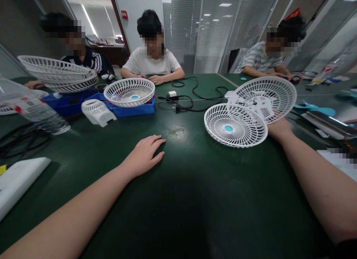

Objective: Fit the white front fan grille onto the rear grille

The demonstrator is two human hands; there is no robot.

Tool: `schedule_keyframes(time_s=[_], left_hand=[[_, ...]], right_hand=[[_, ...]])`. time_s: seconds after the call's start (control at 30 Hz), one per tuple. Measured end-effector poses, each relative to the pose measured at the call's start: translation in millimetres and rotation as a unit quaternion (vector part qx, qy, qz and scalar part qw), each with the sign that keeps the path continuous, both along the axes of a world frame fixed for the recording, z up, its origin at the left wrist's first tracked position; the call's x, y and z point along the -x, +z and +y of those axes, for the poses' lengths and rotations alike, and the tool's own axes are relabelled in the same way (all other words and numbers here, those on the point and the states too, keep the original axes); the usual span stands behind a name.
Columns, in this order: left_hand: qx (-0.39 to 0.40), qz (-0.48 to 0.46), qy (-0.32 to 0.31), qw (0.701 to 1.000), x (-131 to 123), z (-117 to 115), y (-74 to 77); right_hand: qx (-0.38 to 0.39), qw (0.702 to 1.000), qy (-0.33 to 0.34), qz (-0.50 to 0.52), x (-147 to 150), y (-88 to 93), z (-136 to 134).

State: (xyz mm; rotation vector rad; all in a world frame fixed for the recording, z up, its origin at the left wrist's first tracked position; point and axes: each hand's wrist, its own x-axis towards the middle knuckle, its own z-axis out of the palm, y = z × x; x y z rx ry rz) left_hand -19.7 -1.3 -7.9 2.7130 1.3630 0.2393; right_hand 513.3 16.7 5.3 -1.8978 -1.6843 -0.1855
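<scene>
My left hand (143,154) lies flat on the dark green table (181,199), fingers stretched out and together, holding nothing. My right hand (279,128) grips the near edge of a white fan grille (266,97) that is tilted up off the table; its fingers are mostly hidden behind it. A second white fan grille with a blue centre (234,125) leans against that one, its lower rim near the table, just left of my right hand.
Three people sit across the table. A grille (129,91) rests on blue trays (134,109), beside a white fan housing (97,112). Stacked grilles (60,73) and a plastic bottle (33,110) are at left. Black cables (192,99) lie mid-table. A white box (16,181) lies near left.
</scene>
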Motion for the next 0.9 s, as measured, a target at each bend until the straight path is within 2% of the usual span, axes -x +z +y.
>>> schedule_keyframes(time_s=[0.2,0.37,0.67,0.9], left_hand=[[-0.018,-0.006,0.003,1.0,-3.3,-0.3,-0.4],[-0.021,-0.007,0.003,1.0,-3.9,-0.3,-0.2],[-0.018,-0.014,-0.004,1.0,-2.0,-0.3,-1.1],[-0.003,-0.052,-0.028,0.998,-1.7,4.3,-1.3]], right_hand=[[-0.061,0.989,0.134,-0.002,33.5,-8.7,7.2],[-0.06,0.974,0.216,-0.01,65.2,-16.0,16.1],[-0.065,0.95,0.306,-0.007,123.9,-13.2,2.5],[-0.043,0.931,0.362,0.024,140.9,-9.4,-6.6]])
